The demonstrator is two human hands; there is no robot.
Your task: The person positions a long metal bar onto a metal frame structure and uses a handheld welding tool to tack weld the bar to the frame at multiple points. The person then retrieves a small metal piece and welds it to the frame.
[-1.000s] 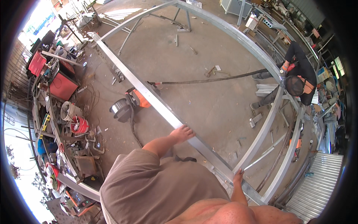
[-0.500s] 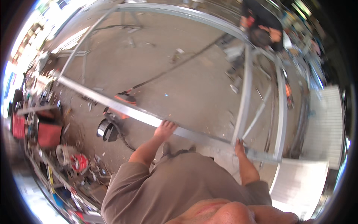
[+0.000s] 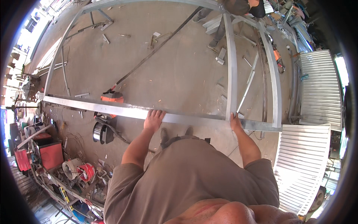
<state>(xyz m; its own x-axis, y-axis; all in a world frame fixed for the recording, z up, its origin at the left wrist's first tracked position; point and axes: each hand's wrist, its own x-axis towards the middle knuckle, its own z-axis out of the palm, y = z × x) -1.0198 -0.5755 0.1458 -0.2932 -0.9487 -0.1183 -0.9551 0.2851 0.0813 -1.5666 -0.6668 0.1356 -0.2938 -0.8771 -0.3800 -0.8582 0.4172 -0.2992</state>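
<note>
A large frame of grey metal tubing (image 3: 95, 106) spans the view ahead of me, its near rail crossing just in front of my body. My left hand (image 3: 154, 119) lies over this rail left of my middle, fingers closed over its far edge. Farther right, my right hand (image 3: 235, 122) grips the same rail where a crosswise tube (image 3: 232, 71) meets it; part of its fingers is hidden. At the far side another person (image 3: 236, 5) leans over the frame's far right corner, their hands not clearly visible.
Under the near rail stand an orange-and-black machine (image 3: 112, 98) and a wire spool (image 3: 99, 132). A dark cable (image 3: 156, 50) crosses the floor. Ribbed white panels (image 3: 302, 160) lie at right. Left are a red box (image 3: 51, 154), buckets (image 3: 86, 171) and cluttered shelving. Metal offcuts (image 3: 220, 56) lie about.
My view has turned and steadied, so the near rail looks more level and sits higher in the picture. Both hands keep their hold on it. The other person now appears closer to the upper edge.
</note>
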